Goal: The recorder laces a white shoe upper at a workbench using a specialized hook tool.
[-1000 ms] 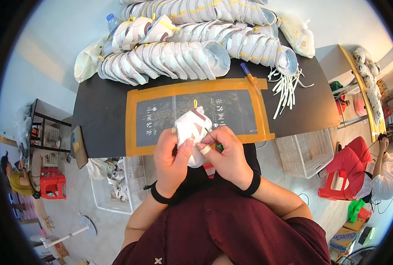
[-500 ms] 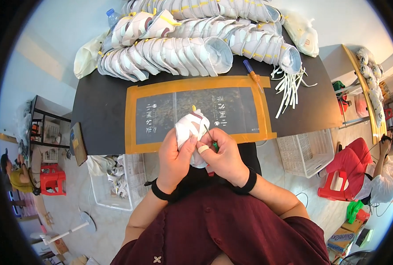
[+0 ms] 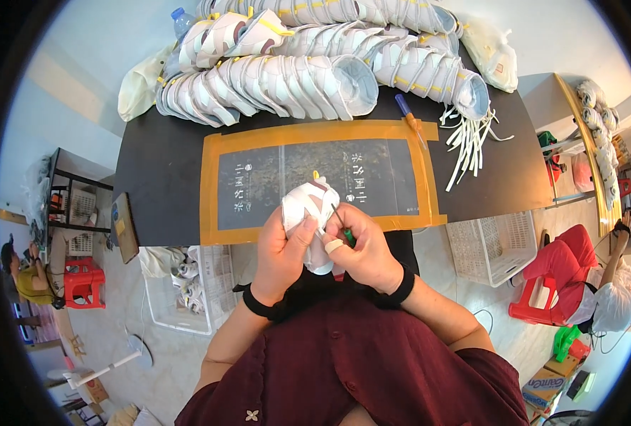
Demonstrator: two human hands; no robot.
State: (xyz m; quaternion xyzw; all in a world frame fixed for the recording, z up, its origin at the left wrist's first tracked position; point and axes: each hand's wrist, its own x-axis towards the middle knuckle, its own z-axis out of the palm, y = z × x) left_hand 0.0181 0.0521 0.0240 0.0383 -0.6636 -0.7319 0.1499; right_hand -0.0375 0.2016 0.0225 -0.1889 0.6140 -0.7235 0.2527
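A white and mauve shoe upper (image 3: 298,204) with a yellow heel loop is held over the near edge of the table. My left hand (image 3: 278,250) wraps its left side, with the thumb pressed on top. My right hand (image 3: 366,248) is closed around a thin metal tool with a green handle (image 3: 348,236), its shaft pointing up beside the upper. A narrow white strip (image 3: 320,232) runs from the upper to my right fingertips, which seem to pinch it. A pale band circles one right finger. The tool's working tip is hard to make out.
Long nested rows of shoe uppers (image 3: 273,89) fill the table's far side. White laces (image 3: 472,153) hang off the right row, near a blue-capped orange tool (image 3: 409,117). Taped sheeting (image 3: 212,177) covers the middle. Crates (image 3: 486,245) stand below; people sit at both sides.
My right fingers have drawn slightly right, away from the upper, and the white strip now shows between them. More of the upper's lower end is visible. My left hand keeps its hold.
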